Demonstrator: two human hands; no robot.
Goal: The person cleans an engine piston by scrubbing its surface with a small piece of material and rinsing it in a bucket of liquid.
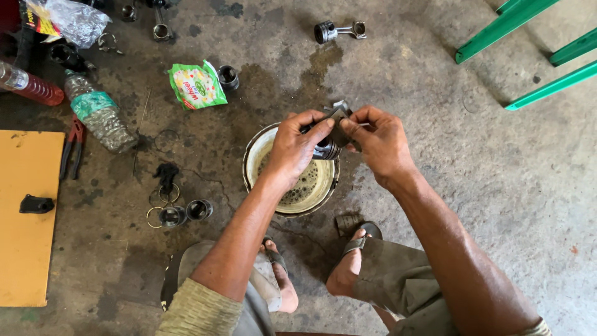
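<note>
Grease-dark metal sits between both hands: the left hand [297, 146] is wrapped around a piston [328, 148], fingers curled over its top and thumb beside it, so most of its body is hidden. The right hand [378, 143] is closed in a pinch, thumb and forefinger meeting on a thin metal piece [339, 112] that touches the piston's upper end; what exactly that piece is cannot be told. Both hands hold the piston just above the far rim of a round white basin [255, 155] standing on the concrete floor [497, 186], with murky, bubbly liquid in its bottom.

Below the basin, the person's two feet in dark sandals [367, 233] rest on the floor, one on each side, and a small dark cylinder [346, 223] lies just beside the right foot. To the left of the basin lie two short metal sleeves [185, 213] with loose rings [157, 198] near them. Farther left are red-handled pliers [73, 146], a clear plastic bottle [99, 112] on its side, a red bottle [28, 86] and a yellow board [25, 236] bearing a small black part [36, 204]. A green sachet [198, 85] lies beyond the basin, with another piston and rod [339, 31] well apart at the top. Green metal legs [516, 25] cross the upper right corner.
</note>
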